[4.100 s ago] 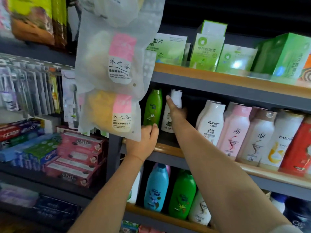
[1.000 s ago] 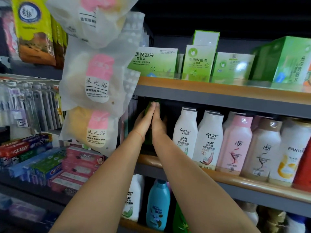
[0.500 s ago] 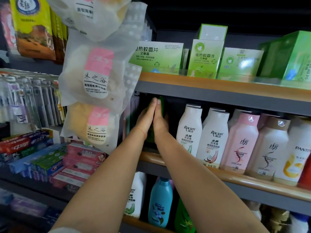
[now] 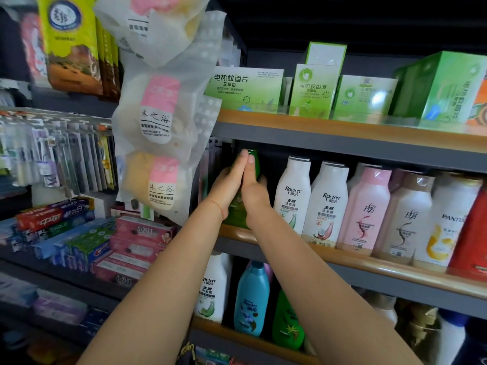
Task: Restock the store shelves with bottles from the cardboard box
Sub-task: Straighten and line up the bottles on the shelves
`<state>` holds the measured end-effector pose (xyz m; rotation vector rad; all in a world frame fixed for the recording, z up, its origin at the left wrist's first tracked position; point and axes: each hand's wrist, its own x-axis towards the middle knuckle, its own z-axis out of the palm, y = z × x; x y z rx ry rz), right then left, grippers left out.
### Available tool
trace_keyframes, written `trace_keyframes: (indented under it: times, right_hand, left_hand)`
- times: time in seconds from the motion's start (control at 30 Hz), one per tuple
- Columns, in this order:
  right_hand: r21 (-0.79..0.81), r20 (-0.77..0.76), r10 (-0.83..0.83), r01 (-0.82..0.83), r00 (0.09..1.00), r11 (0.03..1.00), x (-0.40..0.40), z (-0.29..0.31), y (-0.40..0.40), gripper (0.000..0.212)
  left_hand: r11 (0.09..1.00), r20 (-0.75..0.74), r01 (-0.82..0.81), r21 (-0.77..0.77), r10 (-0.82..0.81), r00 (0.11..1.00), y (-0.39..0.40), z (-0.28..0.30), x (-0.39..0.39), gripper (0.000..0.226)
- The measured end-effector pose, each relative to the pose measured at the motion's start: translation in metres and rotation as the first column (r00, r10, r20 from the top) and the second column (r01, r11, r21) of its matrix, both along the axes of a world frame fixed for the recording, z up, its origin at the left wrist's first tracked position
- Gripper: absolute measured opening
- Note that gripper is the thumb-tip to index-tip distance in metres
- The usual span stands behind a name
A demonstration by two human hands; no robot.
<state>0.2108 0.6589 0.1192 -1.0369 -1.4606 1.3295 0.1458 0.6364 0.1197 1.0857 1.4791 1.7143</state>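
**Middle shelf, left end: green bottle being seated**

At frame centre, left hand (image 4: 228,187) and right hand (image 4: 251,188), fingers straight, press the upright green shampoo bottle (image 4: 254,164). It stands directly beyond them, nine o'clock of the white Raclen bottle (image 4: 292,193).

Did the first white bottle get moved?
Yes. The white bottle went right, from beside the green bottle to touching its white twin.

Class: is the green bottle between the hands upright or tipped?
Upright: the green bottle has its cap on top and base on the middle shelf, between left hand and right hand.
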Motion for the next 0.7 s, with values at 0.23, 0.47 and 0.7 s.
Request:
trace_keyframes:
  times: [0.23, 0.47, 0.7]
  right_hand:
    - [0.042, 0.016, 0.002, -0.003, 1.000, 0.999, 0.017, 0.001, -0.017, 0.090]
    - [0.063, 0.009, -0.008, 0.007, 1.000, 0.998, 0.024, 0.005, -0.024, 0.088]
    - [0.158, 0.010, -0.130, 0.126, 0.991, 0.979, 0.021, -0.009, -0.039, 0.081]
  left_hand:
    - [0.997, -0.008, 0.063, 0.047, -0.062, 0.998, -0.018, -0.005, 0.011, 0.080]
    - [0.994, 0.005, 0.097, 0.040, -0.098, 0.995, -0.017, -0.008, 0.017, 0.087]
    - [0.983, 0.017, 0.169, 0.065, -0.171, 0.985, -0.018, -0.008, 0.017, 0.077]
